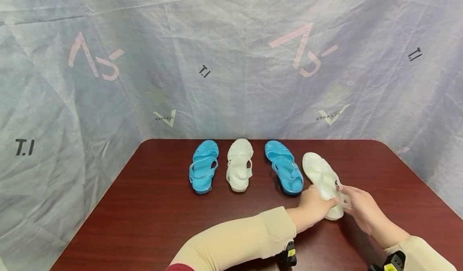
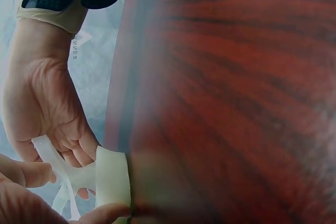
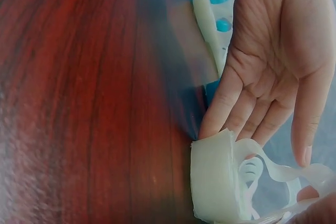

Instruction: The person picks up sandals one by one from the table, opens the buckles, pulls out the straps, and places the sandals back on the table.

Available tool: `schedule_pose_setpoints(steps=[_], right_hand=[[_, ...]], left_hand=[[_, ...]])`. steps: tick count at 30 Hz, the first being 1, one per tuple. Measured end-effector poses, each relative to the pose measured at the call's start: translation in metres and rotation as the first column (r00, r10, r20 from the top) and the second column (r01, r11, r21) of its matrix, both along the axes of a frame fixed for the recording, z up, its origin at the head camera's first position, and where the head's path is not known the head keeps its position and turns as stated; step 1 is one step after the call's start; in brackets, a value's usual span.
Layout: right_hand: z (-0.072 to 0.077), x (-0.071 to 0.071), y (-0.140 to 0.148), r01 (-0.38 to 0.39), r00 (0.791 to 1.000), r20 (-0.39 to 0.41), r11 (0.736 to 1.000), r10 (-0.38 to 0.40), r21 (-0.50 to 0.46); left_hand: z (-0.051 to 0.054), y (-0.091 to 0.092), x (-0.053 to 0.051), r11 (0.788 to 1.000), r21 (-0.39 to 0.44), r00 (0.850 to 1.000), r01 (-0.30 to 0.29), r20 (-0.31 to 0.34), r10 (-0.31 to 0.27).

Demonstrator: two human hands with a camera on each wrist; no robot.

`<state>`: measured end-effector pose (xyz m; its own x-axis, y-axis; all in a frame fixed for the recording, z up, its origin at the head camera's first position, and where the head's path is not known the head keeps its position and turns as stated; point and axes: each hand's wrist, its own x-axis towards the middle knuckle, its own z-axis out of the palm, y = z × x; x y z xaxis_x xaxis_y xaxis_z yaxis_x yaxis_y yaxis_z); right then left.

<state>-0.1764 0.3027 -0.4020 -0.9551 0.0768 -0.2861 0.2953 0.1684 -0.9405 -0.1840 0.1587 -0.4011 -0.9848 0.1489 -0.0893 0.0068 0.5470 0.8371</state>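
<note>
A white sandal (image 1: 320,172) lies slanted at the right, toe pointing away, heel nearest the person. The left hand (image 1: 314,206) grips its left side near the heel, thumb over the insole. From the right, the right hand (image 1: 365,210) holds the loose ankle strap (image 1: 345,200) between thumb and fingers. In the left wrist view the heel (image 2: 113,177) stands between the left hand (image 2: 31,198) and the right hand (image 2: 50,93). The right wrist view shows the heel (image 3: 215,179) beside the left hand (image 3: 278,51); the right hand (image 3: 315,208) is mostly cut off.
To the left, in a row, lie a blue sandal (image 1: 285,168), a white sandal (image 1: 240,166) and another blue sandal (image 1: 204,168), toes away. They rest on a dark red-brown table (image 1: 144,223). Printed grey cloth (image 1: 231,62) hangs behind and beside the table.
</note>
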Motion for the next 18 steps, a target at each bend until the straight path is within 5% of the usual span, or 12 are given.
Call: schedule_pose_setpoints(steps=[18], right_hand=[[-0.003,0.012,0.000,-0.022,1.000,-0.016,1.000,0.022,0.021]], left_hand=[[0.001,-0.006,0.009,0.999,0.050,1.000,0.020,0.022,-0.021]])
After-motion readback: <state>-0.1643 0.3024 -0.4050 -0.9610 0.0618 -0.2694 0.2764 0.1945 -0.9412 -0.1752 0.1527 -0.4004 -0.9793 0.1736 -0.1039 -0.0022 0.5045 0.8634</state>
